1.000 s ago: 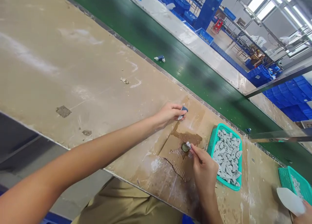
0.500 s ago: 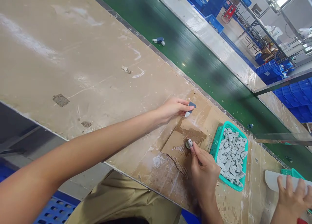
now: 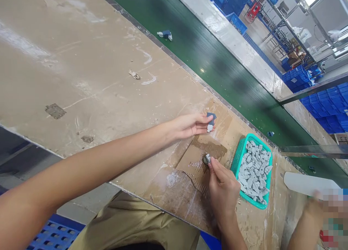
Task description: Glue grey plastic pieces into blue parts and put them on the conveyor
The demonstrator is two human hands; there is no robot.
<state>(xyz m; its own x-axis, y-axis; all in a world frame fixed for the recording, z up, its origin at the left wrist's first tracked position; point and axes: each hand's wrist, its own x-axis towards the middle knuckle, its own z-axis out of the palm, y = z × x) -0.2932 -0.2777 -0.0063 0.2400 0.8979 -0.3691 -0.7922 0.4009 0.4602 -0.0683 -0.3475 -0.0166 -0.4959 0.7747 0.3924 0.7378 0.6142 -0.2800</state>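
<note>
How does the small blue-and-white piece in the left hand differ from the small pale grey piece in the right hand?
Colour: the blue-and-white piece is dark blue with a white end; the pale grey piece is one tone. Place: the left hand holds its piece apart from the small round cap; the right hand holds its piece right at that cap, on the brown cardboard sheet. Both are small and pinched between fingertips.

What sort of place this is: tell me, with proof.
Probably a factory assembly line: a long green conveyor belt beside the worn brown workbench, stacked blue plastic crates, a teal mesh basket of small grey parts.
</note>
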